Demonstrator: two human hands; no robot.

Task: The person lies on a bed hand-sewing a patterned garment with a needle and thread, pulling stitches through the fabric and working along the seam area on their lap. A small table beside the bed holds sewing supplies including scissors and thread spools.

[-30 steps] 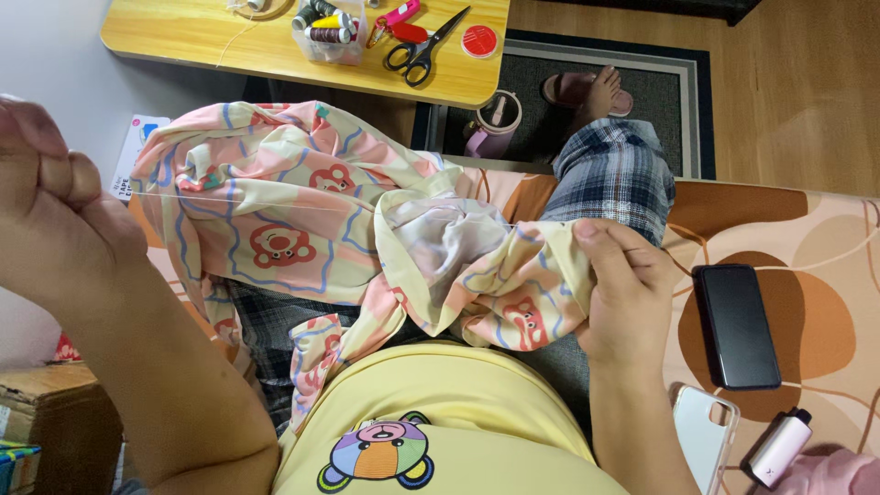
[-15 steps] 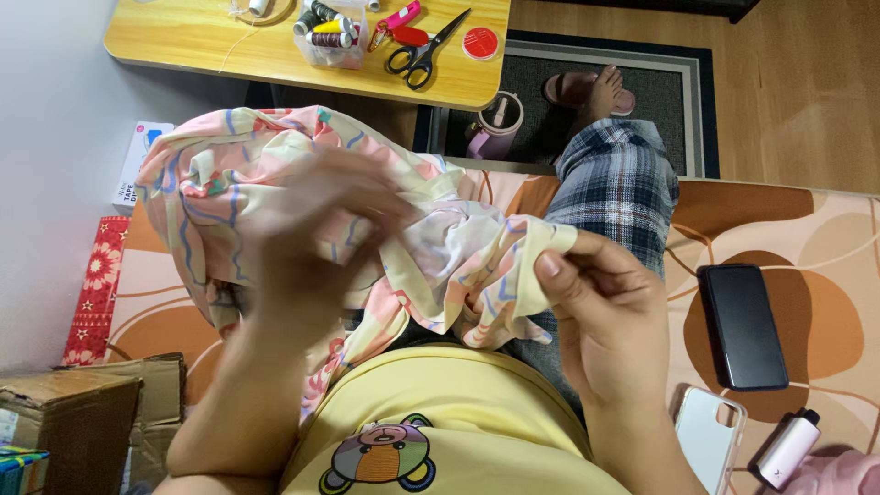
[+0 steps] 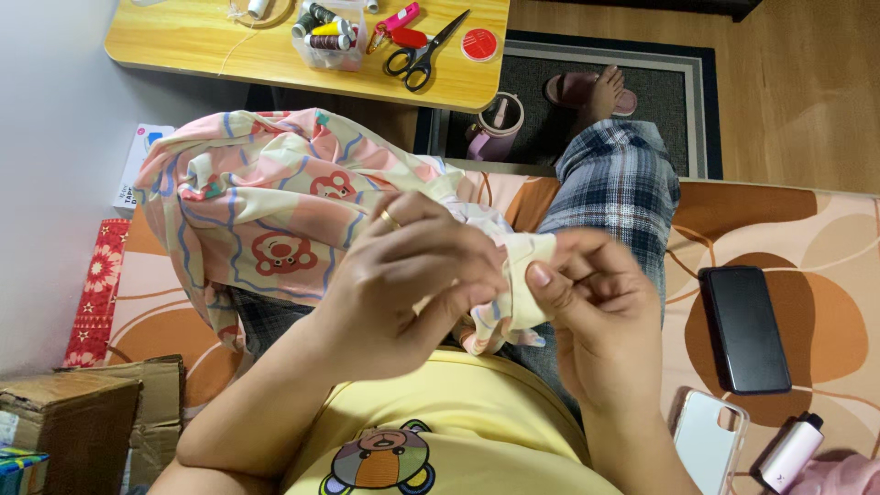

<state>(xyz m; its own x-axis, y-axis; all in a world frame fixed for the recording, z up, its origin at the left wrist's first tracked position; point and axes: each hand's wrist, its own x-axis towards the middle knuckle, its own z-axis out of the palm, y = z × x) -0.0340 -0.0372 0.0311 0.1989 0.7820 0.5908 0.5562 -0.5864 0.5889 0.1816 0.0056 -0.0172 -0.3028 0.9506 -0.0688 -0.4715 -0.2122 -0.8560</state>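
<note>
Head view: left hand (image 3: 412,284) and right hand (image 3: 596,321) meet over the lap, both grips closed on a pale folded edge of the patterned cloth (image 3: 266,202). Bulk of the cloth trails up-left from the grips, draped over the left knee, long axis running left to right; left hand lies nearer it. Scissors (image 3: 426,50) sit on the table (image 3: 183,41), well apart beyond the grips.

We see a patterned bed sheet (image 3: 807,220) bearing a black phone (image 3: 744,328), a clear phone case (image 3: 708,438) and a small white bottle (image 3: 790,451); a wooden table (image 3: 202,46) carries scissors (image 3: 423,55) and thread spools (image 3: 325,27).
</note>
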